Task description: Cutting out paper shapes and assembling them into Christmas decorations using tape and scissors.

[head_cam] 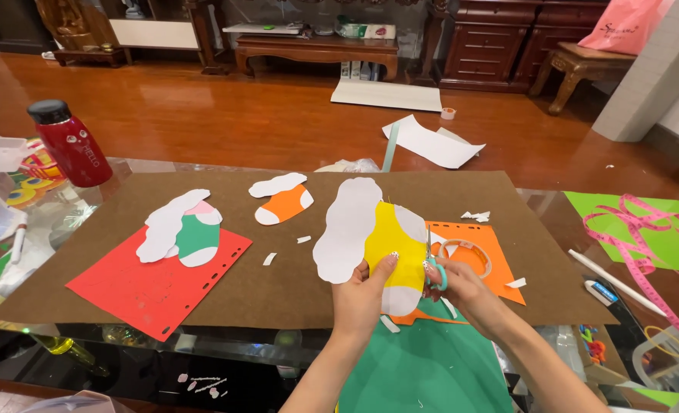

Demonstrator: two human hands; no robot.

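Observation:
My left hand (364, 294) pinches a yellow and white paper stocking shape (391, 246), which overlaps a larger white cutout (347, 228). My right hand (452, 284) grips scissors (433, 260) with teal handles, their blades pointing up along the yellow shape's right edge. An orange sheet (473, 233) with a tape roll (468, 254) on it lies just behind. A green sheet (423, 367) lies below my hands.
A brown mat (278, 283) covers the glass table. On it lie a red sheet (152, 287), a green stocking cutout (194, 237) and an orange stocking cutout (284, 203). A red bottle (70, 143) stands far left. A pink measuring tape (641, 233) on green paper lies right.

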